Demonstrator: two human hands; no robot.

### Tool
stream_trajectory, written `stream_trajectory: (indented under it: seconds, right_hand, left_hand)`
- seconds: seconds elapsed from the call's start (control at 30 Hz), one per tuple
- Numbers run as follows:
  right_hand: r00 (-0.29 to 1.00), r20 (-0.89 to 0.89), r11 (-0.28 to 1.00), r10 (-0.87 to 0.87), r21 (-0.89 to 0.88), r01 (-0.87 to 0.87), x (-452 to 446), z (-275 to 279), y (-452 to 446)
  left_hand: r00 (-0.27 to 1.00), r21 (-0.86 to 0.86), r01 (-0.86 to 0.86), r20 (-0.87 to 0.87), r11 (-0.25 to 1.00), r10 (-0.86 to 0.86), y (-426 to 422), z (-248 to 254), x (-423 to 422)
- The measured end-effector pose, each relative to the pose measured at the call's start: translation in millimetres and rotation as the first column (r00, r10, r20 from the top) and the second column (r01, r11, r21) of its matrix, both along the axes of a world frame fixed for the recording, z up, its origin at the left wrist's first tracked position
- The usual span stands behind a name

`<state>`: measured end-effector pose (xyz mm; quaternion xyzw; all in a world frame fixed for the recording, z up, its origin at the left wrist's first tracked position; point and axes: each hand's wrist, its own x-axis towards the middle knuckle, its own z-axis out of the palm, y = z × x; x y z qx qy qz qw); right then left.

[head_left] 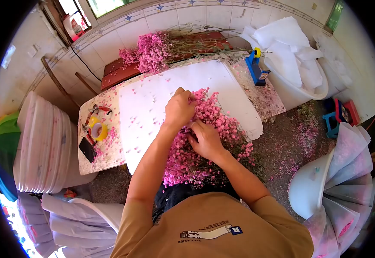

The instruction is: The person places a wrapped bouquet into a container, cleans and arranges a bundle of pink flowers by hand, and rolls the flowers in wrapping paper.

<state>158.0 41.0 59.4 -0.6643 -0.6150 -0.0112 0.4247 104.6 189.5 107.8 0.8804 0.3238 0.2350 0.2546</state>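
A large bunch of pink baby's breath lies against my body and over the near edge of the white paper sheets. My left hand is closed at the upper left edge of the blooms, its fingertips pinching at the flower heads. Just below and to the right, my right hand reaches in among the blossoms, with thumb and forefinger closed on a sprig. The exact stems between my fingers are hidden by the hands and flowers. Loose pink petals are scattered over the paper to the left of my hands.
More pink flowers lie on a red-brown bench behind the table. On the left stand yellow tape, a black phone and pliers. A blue tape dispenser and white tub are at right. Stacked tubs stand left.
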Motion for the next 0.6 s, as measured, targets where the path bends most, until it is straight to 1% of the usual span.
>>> stream_trajectory:
  seconds: [0.07, 0.17, 0.23, 0.27, 0.33, 0.37, 0.43, 0.47, 0.5, 0.57, 0.6]
  right_hand:
    - [1.000, 0.011, 1.000, 0.004, 0.015, -0.004, 0, -2, -1]
    - [1.000, 0.010, 1.000, 0.016, 0.006, -0.016, -1, 0, -4]
    - [1.000, 0.013, 1.000, 0.012, 0.012, -0.012, -1, -4, -4]
    - [1.000, 0.015, 1.000, 0.009, 0.018, -0.010, -2, -5, -3]
    - [1.000, 0.014, 1.000, 0.002, 0.022, -0.002, -4, -5, -3]
    - [1.000, 0.019, 1.000, -0.003, 0.024, 0.002, -5, -4, -3]
    - [1.000, 0.025, 1.000, -0.006, 0.018, 0.005, -5, -7, -1]
    - [0.999, 0.035, 1.000, -0.009, 0.010, 0.009, -6, -9, 0]
    - [0.999, 0.034, 1.000, -0.012, 0.011, 0.012, -7, -10, -1]
    - [0.999, 0.050, 1.000, -0.020, -0.001, 0.020, -8, -10, -3]
    - [0.998, 0.053, 1.000, -0.024, 0.001, 0.024, -8, -10, -3]
  left_hand:
    - [1.000, 0.001, 0.007, -0.008, 1.000, -0.007, 3, -7, 5]
    - [0.999, -0.003, 0.007, 0.039, 1.000, -0.007, 9, -14, 5]
    - [0.951, -0.133, 0.019, 0.310, 0.991, 0.024, 11, -14, 4]
    - [0.952, -0.131, 0.020, 0.307, 0.991, 0.022, 11, -12, 4]
    - [0.890, -0.090, 0.019, 0.456, 0.996, 0.024, 10, -6, 4]
    - [0.891, -0.090, 0.020, 0.453, 0.996, 0.023, 3, 4, 4]
    - [0.937, 0.006, 0.161, 0.315, 0.987, -0.154, -14, 18, 7]
    - [0.958, 0.091, 0.160, 0.227, 0.983, -0.177, -17, 14, 10]
    - [0.957, 0.092, 0.163, 0.226, 0.982, -0.180, -23, 14, 12]
    - [0.991, 0.162, 0.125, -0.076, 0.979, -0.114, -33, 16, 16]
    - [0.988, 0.120, 0.117, -0.112, 0.986, -0.104, -32, 10, 20]
